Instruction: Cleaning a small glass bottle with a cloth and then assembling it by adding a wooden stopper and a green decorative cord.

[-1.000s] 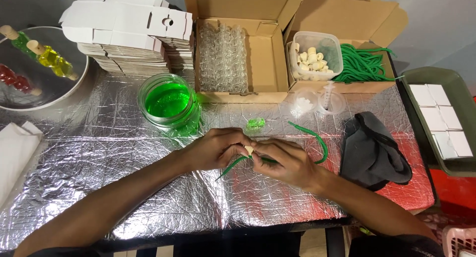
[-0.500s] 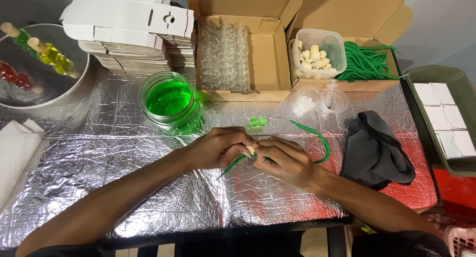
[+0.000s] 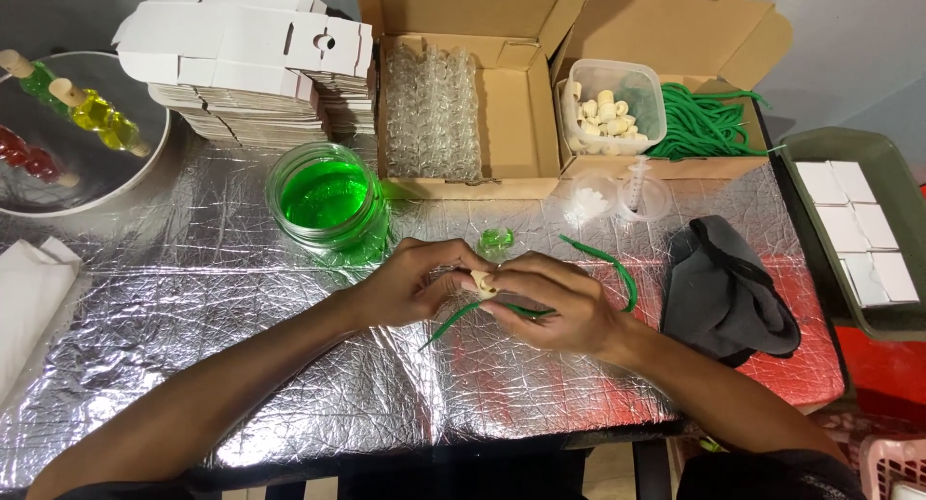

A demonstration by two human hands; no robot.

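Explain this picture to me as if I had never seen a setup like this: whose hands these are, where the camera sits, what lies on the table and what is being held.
There is no machine here. A camera worn on a person's head looks down at their own two bare hands over a table covered in crinkled silver foil. The left hand and right hand meet at the middle, pinching a small cork and a green cord between them. Behind them stands a glass jar of green liquid, a cardboard box of small glass vials, a tub of corks and a dark cloth.
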